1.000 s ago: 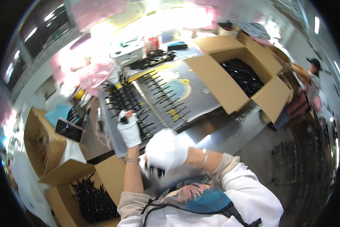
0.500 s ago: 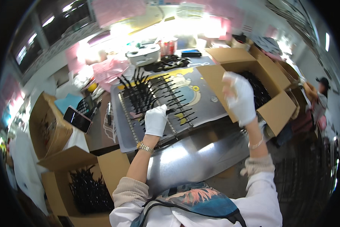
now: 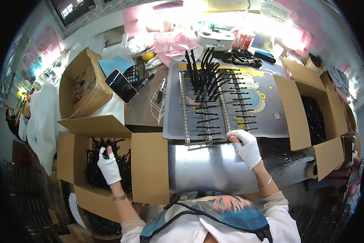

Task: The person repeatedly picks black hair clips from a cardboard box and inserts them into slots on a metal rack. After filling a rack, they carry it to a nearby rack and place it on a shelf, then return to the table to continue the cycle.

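- Left of the gray mat, beyond the phone, a worn carton gapes open; the small brownish bits inside are too blurred for me to name.
- Left of the mat and nearer the person, a second carton spreads its right flap almost to the mat's front-left corner, leaving little room between them. The left hand, gloved in white, is in this carton's opening, thumb and fingers bent in; I can't tell whether they pinch anything. Slender black pieces crowd around it.
- Just left of the mat, a slim dark-and-white tool lies on the table.
- On the mat, metal rails run front to back, their near ends poking slightly past its front edge. Thin dark rods lie across them, and a bunch of curved black strips rises over the rear left.
- In front of the mat, shiny table shows between the cartons. The right hand, also gloved, is at the mat's front edge, fingers curled at a rail's near end; whether they're clamped on it, I can't tell.
- Right of the mat, a third carton has one flap against its side; dark, glossy strands fill the inside.
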A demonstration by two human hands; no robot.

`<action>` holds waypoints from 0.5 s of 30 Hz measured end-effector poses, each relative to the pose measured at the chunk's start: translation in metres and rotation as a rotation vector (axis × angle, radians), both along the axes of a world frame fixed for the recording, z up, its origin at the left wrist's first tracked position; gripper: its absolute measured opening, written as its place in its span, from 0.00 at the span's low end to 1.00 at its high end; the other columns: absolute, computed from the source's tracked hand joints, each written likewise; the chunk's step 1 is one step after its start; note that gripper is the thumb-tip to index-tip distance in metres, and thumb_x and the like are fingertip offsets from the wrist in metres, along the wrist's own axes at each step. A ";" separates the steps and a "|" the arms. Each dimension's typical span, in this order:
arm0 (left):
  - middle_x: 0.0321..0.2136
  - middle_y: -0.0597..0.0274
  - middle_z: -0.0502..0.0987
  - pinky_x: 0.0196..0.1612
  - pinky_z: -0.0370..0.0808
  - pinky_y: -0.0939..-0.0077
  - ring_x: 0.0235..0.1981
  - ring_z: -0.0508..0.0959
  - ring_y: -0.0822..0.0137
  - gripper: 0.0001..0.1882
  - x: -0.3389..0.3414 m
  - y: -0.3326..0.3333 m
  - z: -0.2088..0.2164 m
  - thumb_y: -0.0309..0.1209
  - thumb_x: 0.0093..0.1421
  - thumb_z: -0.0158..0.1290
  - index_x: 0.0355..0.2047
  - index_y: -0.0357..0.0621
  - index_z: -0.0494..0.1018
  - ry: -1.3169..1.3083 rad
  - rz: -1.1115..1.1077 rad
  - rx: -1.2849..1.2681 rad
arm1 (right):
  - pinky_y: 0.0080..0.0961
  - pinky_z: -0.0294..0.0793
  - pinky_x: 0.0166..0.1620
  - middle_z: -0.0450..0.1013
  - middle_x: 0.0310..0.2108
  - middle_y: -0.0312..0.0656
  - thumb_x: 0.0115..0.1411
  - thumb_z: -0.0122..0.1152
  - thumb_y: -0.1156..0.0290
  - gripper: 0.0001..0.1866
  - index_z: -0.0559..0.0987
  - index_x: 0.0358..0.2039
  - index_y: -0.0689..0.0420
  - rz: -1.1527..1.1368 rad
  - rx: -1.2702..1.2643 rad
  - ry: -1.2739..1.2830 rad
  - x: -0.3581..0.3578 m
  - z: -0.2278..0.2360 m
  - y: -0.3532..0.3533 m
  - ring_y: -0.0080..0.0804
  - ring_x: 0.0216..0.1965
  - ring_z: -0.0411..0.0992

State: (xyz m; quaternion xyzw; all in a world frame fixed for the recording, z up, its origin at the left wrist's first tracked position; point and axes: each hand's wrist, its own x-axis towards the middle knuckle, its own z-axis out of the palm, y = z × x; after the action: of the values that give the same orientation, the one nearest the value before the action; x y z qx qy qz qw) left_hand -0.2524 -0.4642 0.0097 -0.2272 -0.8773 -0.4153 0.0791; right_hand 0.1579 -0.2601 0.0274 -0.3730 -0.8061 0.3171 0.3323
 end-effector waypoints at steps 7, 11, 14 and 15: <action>0.55 0.48 0.73 0.62 0.66 0.59 0.58 0.71 0.49 0.33 0.050 0.046 0.035 0.40 0.55 0.65 0.57 0.33 0.70 0.335 -0.634 0.061 | 0.33 0.74 0.55 0.75 0.53 0.52 0.56 0.70 0.63 0.39 0.65 0.64 0.60 -0.356 -0.022 0.065 -0.067 -0.003 0.060 0.42 0.52 0.76; 0.64 0.42 0.64 0.67 0.61 0.63 0.65 0.65 0.49 0.50 0.122 0.196 0.017 0.43 0.50 0.70 0.66 0.31 0.58 0.078 -0.916 0.237 | 0.33 0.74 0.55 0.76 0.51 0.54 0.56 0.71 0.65 0.44 0.59 0.68 0.62 -0.559 -0.214 0.370 -0.150 -0.013 0.117 0.37 0.51 0.76; 0.69 0.37 0.54 0.70 0.55 0.65 0.71 0.56 0.51 0.63 0.137 0.297 0.007 0.47 0.50 0.70 0.71 0.28 0.42 0.032 -0.876 0.281 | 0.29 0.69 0.61 0.69 0.60 0.57 0.51 0.74 0.67 0.48 0.59 0.69 0.62 -0.509 -0.276 0.834 -0.187 -0.023 0.161 0.42 0.60 0.71; 0.70 0.37 0.53 0.70 0.55 0.65 0.71 0.56 0.52 0.65 0.132 0.319 0.006 0.48 0.50 0.71 0.71 0.29 0.39 -0.063 -0.879 0.385 | 0.29 0.67 0.63 0.66 0.63 0.57 0.51 0.74 0.68 0.48 0.58 0.69 0.61 -0.516 -0.155 0.736 -0.188 -0.025 0.172 0.42 0.62 0.68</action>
State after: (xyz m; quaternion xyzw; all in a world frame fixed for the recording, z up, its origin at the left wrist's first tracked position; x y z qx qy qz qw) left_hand -0.1200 -0.1453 0.0158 -0.5450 -0.6074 -0.5708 -0.0901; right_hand -0.0304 -0.0884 0.0025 -0.4479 -0.4889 0.3949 0.6360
